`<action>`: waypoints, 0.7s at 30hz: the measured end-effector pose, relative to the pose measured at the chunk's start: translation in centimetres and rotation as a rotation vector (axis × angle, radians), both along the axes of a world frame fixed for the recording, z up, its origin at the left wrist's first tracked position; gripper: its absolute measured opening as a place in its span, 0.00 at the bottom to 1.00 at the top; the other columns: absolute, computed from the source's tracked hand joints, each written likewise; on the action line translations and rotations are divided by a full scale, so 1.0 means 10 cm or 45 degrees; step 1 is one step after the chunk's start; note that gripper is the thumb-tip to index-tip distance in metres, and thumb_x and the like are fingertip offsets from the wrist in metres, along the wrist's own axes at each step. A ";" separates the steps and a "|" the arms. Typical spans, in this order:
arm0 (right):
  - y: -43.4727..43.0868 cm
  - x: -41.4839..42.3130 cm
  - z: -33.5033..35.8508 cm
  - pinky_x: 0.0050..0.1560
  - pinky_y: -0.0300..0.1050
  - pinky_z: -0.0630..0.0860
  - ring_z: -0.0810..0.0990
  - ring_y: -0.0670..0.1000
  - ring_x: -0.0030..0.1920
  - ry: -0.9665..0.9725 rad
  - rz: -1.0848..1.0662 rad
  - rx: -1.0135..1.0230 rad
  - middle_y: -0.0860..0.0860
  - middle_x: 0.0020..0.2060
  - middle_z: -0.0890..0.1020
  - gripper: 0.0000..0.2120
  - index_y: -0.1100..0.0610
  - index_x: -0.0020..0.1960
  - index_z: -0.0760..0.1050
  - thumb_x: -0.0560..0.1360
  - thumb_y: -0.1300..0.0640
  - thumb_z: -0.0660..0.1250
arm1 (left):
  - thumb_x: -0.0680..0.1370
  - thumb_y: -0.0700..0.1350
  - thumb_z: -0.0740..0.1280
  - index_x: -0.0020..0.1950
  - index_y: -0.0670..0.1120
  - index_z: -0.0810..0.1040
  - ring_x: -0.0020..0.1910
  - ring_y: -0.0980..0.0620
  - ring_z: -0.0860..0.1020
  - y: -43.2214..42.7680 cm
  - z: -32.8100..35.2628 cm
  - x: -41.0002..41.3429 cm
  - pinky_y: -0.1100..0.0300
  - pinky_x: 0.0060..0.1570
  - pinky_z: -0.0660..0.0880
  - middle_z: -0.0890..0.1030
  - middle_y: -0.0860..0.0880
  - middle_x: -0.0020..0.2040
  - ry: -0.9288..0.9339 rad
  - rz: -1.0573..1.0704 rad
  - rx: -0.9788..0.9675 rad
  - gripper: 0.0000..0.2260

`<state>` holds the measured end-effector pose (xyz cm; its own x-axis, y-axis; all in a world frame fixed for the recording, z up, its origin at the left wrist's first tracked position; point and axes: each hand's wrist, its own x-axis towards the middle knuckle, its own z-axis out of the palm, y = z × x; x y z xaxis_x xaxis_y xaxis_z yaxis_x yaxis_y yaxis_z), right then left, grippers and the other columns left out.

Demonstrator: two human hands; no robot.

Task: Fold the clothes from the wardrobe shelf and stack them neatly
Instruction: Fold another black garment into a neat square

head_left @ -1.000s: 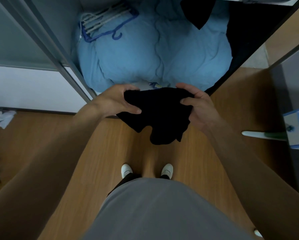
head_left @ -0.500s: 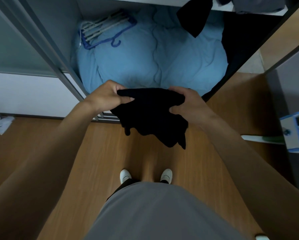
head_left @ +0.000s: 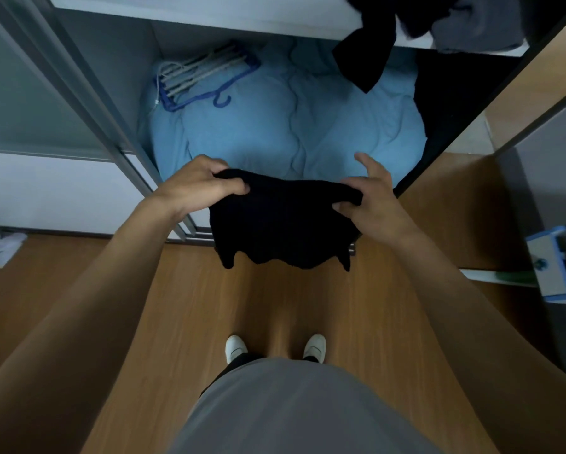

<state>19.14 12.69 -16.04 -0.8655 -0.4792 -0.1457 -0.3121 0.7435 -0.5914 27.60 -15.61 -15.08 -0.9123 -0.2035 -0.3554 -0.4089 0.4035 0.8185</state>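
Note:
I hold a black garment [head_left: 281, 224] in the air in front of the open wardrobe, bunched into a rough rectangle with its lower edge hanging loose. My left hand [head_left: 196, 188] grips its upper left corner. My right hand [head_left: 373, 198] pinches its upper right corner between thumb and fingers, with the index finger sticking out. On the white wardrobe shelf [head_left: 209, 18] at the top right lie a black piece of clothing [head_left: 366, 57] that hangs over the edge and a grey folded piece [head_left: 478, 31].
A light blue duvet [head_left: 275, 132] fills the wardrobe bottom, with a bundle of blue and white hangers [head_left: 203, 77] on it. The grey sliding door frame [head_left: 88, 103] stands at the left. A wooden floor [head_left: 183, 316] lies below, a blue-and-white object [head_left: 553, 267] at the right, white crumpled paper [head_left: 3, 247] at the left.
Both hands lifted the black garment and pulled it wider apart, toward the wardrobe. The view tilted up, and the shelf with clothes came into sight.

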 end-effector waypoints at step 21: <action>-0.11 0.14 0.18 0.60 0.47 0.79 0.85 0.54 0.54 -1.155 -0.850 -1.101 0.54 0.54 0.86 0.17 0.56 0.61 0.81 0.77 0.47 0.71 | 0.60 0.49 0.84 0.68 0.43 0.75 0.60 0.49 0.81 0.46 -0.63 0.38 0.58 0.53 0.80 0.82 0.45 0.62 -0.178 0.065 1.241 0.38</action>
